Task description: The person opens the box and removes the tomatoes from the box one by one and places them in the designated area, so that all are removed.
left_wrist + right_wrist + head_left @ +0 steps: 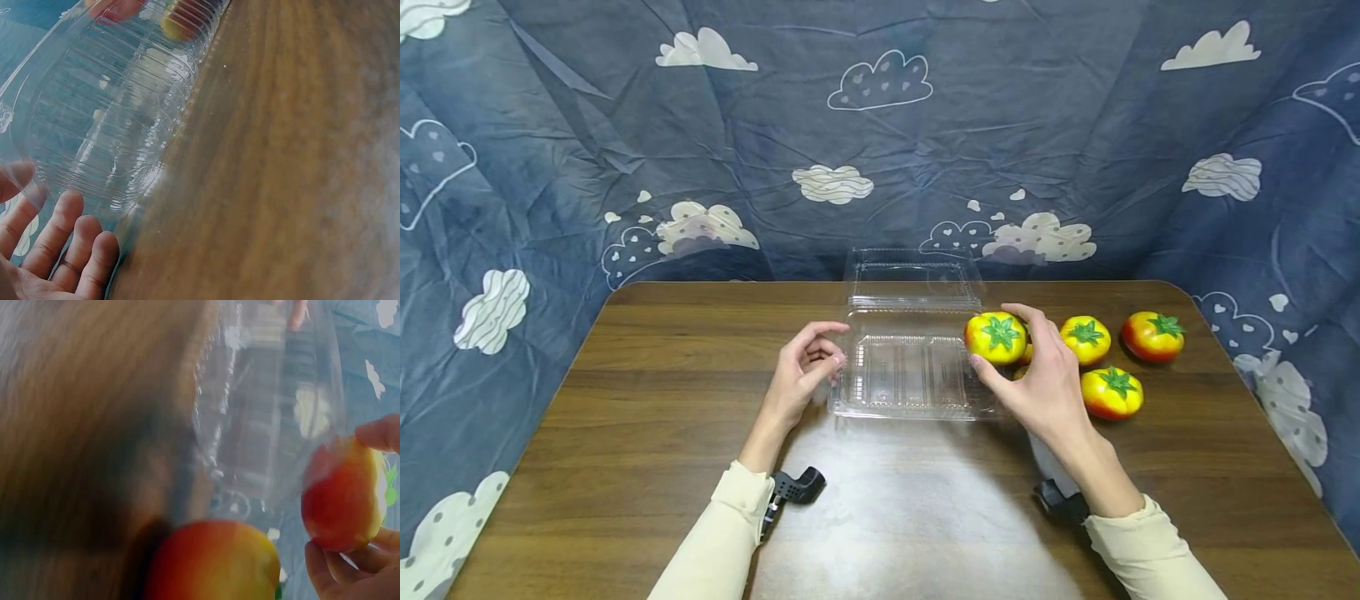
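Observation:
A clear plastic clamshell container (910, 404) lies on the table with its lid (917, 275) raised at the back. My left hand (801, 367) is at its left side, fingertips right at the rim and the fingers loosely bent. In the left wrist view, the ends of the thumb and forefinger overlap the clear rim. My right hand (1045, 379) grips a yellow-and-red toy tomato (996, 337) with a green star-shaped top, between thumb and fingers. It is held over the container's right edge. In the right wrist view, another toy tomato (212, 562) sits below the held one.
More toy tomatoes stand to the right of my right hand: one (1085, 340) beside the fingers, one (1112, 393) nearer me, one (1153, 337) farther right. Others are partly hidden behind the hand. A blue cloud-print cloth (880, 150) hangs behind the wooden table (677, 367).

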The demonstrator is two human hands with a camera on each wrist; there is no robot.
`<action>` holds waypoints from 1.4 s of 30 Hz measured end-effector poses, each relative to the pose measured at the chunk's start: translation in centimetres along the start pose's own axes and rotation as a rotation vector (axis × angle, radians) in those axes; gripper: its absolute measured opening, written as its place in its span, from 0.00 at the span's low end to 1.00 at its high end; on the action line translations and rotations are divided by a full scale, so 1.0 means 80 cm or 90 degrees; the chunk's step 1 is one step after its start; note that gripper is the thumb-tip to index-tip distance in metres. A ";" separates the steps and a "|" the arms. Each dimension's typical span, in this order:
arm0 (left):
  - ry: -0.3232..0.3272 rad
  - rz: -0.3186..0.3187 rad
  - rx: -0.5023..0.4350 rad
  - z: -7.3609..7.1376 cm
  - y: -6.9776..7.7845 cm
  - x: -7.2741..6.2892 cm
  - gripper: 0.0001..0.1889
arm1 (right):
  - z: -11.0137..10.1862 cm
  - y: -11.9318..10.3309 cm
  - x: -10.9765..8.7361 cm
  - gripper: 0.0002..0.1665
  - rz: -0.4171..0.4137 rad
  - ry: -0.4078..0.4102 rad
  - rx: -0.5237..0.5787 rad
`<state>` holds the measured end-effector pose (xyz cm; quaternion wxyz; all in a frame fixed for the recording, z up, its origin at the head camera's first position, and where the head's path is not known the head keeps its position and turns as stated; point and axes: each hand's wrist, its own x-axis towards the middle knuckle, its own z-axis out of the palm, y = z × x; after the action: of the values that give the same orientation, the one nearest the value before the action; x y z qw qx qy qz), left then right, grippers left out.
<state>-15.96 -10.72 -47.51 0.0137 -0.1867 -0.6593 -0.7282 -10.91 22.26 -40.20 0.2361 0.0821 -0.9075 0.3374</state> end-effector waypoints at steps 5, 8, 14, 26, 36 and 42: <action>-0.001 0.000 0.006 0.001 0.000 0.000 0.22 | -0.019 0.010 -0.003 0.44 0.009 0.014 -0.013; -0.001 -0.005 0.003 0.001 -0.002 0.000 0.22 | -0.029 0.017 -0.005 0.44 0.021 0.021 -0.022; -0.003 -0.005 0.005 0.003 -0.002 0.000 0.22 | -0.052 0.032 -0.008 0.45 0.052 0.022 -0.043; 0.004 -0.003 0.010 0.001 0.001 0.000 0.22 | -0.098 0.082 -0.029 0.46 0.088 0.048 -0.111; 0.004 0.013 0.013 0.000 -0.002 0.000 0.22 | -0.142 0.122 -0.028 0.45 0.200 0.053 -0.163; 0.005 0.008 0.009 0.000 -0.001 -0.001 0.22 | -0.150 0.144 -0.028 0.43 0.242 0.048 -0.167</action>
<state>-15.92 -10.72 -47.56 0.0219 -0.1877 -0.6632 -0.7242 -7.99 38.78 -39.96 0.2108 -0.1343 -0.9333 0.2578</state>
